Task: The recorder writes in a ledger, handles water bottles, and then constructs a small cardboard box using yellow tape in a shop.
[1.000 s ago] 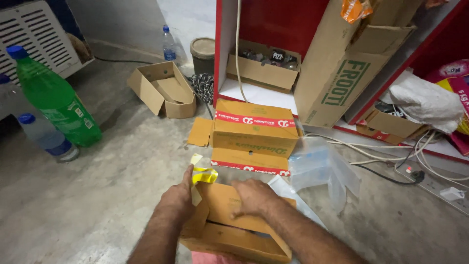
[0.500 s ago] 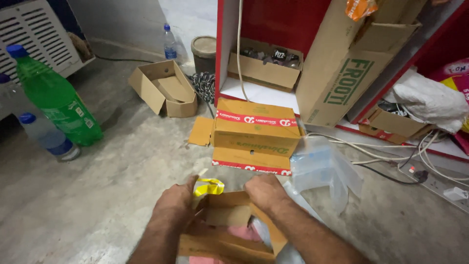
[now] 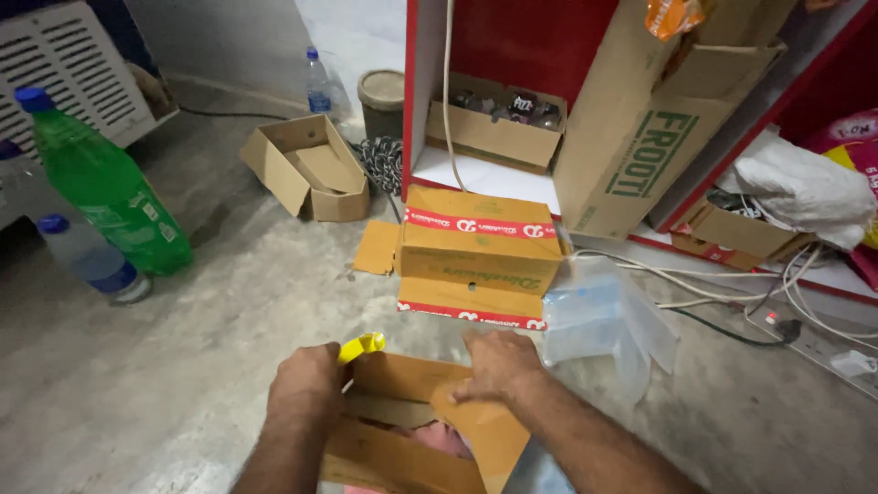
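Head view looks down at a grey concrete floor [image 3: 183,366] where two bare hands work on a small brown cardboard box [image 3: 412,430] at the bottom of the picture. The left hand [image 3: 306,389] is curled shut, with its grip pinched on a bit of yellow plastic [image 3: 362,346] at the box's top left corner. The right hand [image 3: 498,366] lies flat with its fingers spread, pressing down on a flap of the box. Something pink shows inside the box, but it is too hidden to tell what it is. The box looks light and thin. Its flaps bend easily, so it could crumple or tear if squeezed hard. A good place to hold it would be the firm side walls or the corners, not the floppy flaps. Just beyond the hands sits a bigger closed carton with red tape [image 3: 480,252]. Beside it on the right lies a clear plastic bag [image 3: 604,320], soft and crinkly. Farther left stands an open empty box [image 3: 306,169]. A big green bottle [image 3: 105,183] and a small clear bottle with a blue cap [image 3: 87,256] stand near each other at the left edge. White cables [image 3: 732,284] run across the floor on the right.
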